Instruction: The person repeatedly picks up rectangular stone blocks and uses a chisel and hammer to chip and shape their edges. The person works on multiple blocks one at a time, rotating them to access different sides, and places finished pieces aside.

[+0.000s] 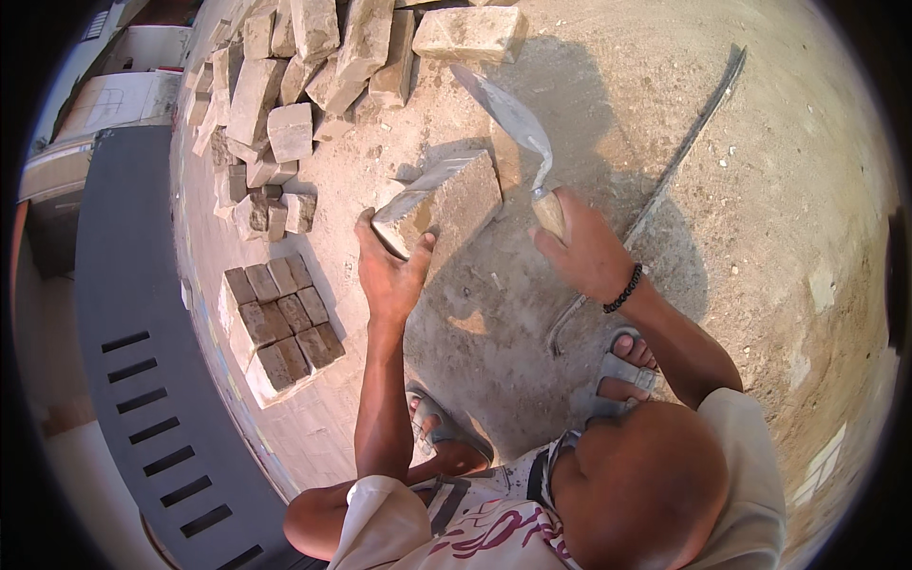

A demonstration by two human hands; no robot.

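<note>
On my remote feed, the left hand (394,275) clasps a brick (461,204) by its near end, long axis slanting away rightward; the right hand (589,249), farther off to the brick's right, grips a trowel (508,114).

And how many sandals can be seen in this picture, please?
2. The left sandal is worn, just right of the left forearm; the right sandal is worn too, below the right hand, partly hidden by the head.
</note>
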